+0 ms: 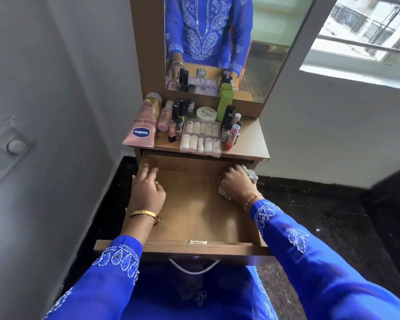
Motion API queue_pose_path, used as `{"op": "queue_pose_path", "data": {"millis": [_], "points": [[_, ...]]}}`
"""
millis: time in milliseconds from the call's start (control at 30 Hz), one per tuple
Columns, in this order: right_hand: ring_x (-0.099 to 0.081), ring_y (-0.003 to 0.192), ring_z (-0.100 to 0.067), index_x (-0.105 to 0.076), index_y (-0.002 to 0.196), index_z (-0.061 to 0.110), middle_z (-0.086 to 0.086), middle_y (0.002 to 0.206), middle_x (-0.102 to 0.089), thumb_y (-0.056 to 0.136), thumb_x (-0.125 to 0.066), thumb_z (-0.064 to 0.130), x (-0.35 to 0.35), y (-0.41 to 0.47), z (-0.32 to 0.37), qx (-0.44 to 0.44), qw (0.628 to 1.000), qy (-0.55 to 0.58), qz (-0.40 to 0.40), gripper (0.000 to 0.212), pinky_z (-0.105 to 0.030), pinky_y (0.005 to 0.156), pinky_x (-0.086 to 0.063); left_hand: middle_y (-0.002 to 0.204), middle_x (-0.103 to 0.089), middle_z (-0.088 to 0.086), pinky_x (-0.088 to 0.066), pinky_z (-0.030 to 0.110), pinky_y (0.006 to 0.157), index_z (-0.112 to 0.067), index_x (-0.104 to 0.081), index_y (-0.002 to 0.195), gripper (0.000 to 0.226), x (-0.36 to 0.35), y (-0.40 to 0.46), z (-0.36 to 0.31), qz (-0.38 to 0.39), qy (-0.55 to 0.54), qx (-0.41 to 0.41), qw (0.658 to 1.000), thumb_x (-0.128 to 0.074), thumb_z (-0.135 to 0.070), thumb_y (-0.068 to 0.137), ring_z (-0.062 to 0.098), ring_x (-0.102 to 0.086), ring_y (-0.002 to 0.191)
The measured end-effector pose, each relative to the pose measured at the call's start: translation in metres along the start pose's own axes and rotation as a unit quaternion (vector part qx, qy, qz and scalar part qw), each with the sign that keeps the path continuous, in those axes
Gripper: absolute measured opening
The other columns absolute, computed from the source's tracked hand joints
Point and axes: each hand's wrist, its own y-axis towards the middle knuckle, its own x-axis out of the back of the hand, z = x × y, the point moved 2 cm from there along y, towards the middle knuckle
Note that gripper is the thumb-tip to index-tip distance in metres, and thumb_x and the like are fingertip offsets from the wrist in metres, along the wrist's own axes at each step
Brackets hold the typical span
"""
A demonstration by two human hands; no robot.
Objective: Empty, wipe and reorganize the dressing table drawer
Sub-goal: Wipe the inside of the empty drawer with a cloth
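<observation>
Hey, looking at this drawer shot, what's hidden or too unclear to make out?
Head view only:
- Pale crumpled cloth: mostly covered by the right hand gripping it.
- Open wooden drawer: back right corner hidden by that hand and the cloth.
- Left hand: fingertips blurred at the drawer's left wall.
- Small dark cosmetic bottles: labels too small to read.

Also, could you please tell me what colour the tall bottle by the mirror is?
Light green bottle, seen in the head view.

Left hand (148,190) flat, right hand (236,183) curled.
</observation>
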Motion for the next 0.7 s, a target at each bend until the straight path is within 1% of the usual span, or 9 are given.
{"op": "queue_pose_path", "data": {"millis": [67,200,400,433,500,567,600,667,700], "points": [[-0.057,0.101,-0.029,-0.067,0.098,0.012,-0.007,0.102,-0.067,0.092,-0.039,0.011,-0.008,-0.003,0.007,-0.02,0.999,0.039,0.019,0.029,-0.039,0.089,-0.04,0.142,-0.042,0.018,-0.028,0.046,0.112,-0.002,-0.056,0.122,0.045,0.0,0.001,-0.001,-0.004,0.0,-0.001,1.0,-0.047,0.006,0.078,0.032,-0.039,0.132],[-0.062,0.104,-0.029,-0.067,0.103,0.011,-0.008,0.108,-0.068,0.093,-0.041,0.01,0.0,-0.011,0.024,-0.051,0.992,0.084,0.078,0.027,-0.035,0.086,-0.043,0.14,-0.044,0.018,-0.027,0.046,0.112,-0.002,-0.057,0.121,0.045,0.0,-0.001,-0.001,-0.003,-0.004,0.006,1.0,-0.046,0.006,0.079,0.031,-0.038,0.133],[-0.059,0.113,-0.031,-0.062,0.114,0.005,-0.012,0.12,-0.063,0.093,-0.041,0.009,-0.004,-0.05,0.052,-0.032,0.956,0.178,0.231,0.03,-0.037,0.087,-0.048,0.139,-0.044,0.019,-0.023,0.045,0.114,-0.002,-0.057,0.121,0.044,-0.001,0.001,0.001,0.002,-0.016,0.007,1.0,-0.045,0.006,0.08,0.031,-0.038,0.133],[-0.06,0.11,-0.032,-0.062,0.113,0.003,-0.014,0.119,-0.063,0.093,-0.041,0.01,-0.002,-0.053,0.051,-0.035,0.951,0.198,0.236,0.029,-0.037,0.086,-0.048,0.14,-0.044,0.019,-0.022,0.045,0.115,-0.002,-0.057,0.121,0.044,0.0,0.001,0.0,0.001,-0.022,0.01,1.0,-0.045,0.005,0.08,0.03,-0.038,0.133],[-0.061,0.091,-0.032,-0.065,0.104,-0.002,-0.02,0.105,-0.066,0.09,-0.046,0.013,0.003,-0.053,0.044,-0.022,0.93,0.275,0.244,0.028,-0.032,0.075,-0.047,0.141,-0.042,0.018,-0.017,0.042,0.117,-0.003,-0.056,0.123,0.044,0.0,0.0,-0.001,-0.002,-0.034,0.023,0.999,-0.045,0.005,0.081,0.029,-0.036,0.135],[-0.051,0.073,-0.024,-0.066,0.092,-0.004,-0.018,0.083,-0.061,0.082,-0.048,0.005,0.012,-0.049,0.032,-0.022,0.889,0.396,0.23,0.022,-0.026,0.06,-0.038,0.142,-0.042,0.017,-0.013,0.044,0.118,-0.003,-0.054,0.124,0.045,0.002,0.0,0.0,-0.012,-0.042,0.045,0.998,-0.045,0.005,0.081,0.028,-0.036,0.135],[-0.049,0.069,-0.021,-0.065,0.084,-0.002,-0.015,0.077,-0.058,0.078,-0.05,0.001,0.015,-0.047,0.026,-0.053,0.848,0.489,0.196,0.017,-0.025,0.055,-0.036,0.142,-0.043,0.017,-0.014,0.046,0.117,-0.004,-0.053,0.125,0.046,0.004,0.001,0.001,-0.018,-0.05,0.061,0.997,-0.044,0.005,0.081,0.028,-0.036,0.135],[-0.052,0.067,-0.019,-0.061,0.075,0.004,-0.012,0.074,-0.058,0.074,-0.049,-0.007,0.015,-0.037,0.02,-0.16,0.712,0.677,0.095,0.016,-0.025,0.055,-0.041,0.141,-0.044,0.016,-0.022,0.048,0.114,-0.005,-0.049,0.129,0.049,0.008,0.003,0.005,-0.03,-0.079,0.107,0.991,-0.043,0.004,0.081,0.03,-0.039,0.133],[-0.057,0.07,-0.022,-0.061,0.078,0.004,-0.013,0.078,-0.061,0.073,-0.049,-0.009,0.008,-0.029,0.019,-0.225,0.646,0.729,0.038,0.019,-0.027,0.059,-0.046,0.14,-0.045,0.016,-0.027,0.047,0.113,-0.006,-0.047,0.131,0.05,0.01,0.003,0.006,-0.034,-0.094,0.13,0.986,-0.042,0.004,0.082,0.031,-0.04,0.131]]}}
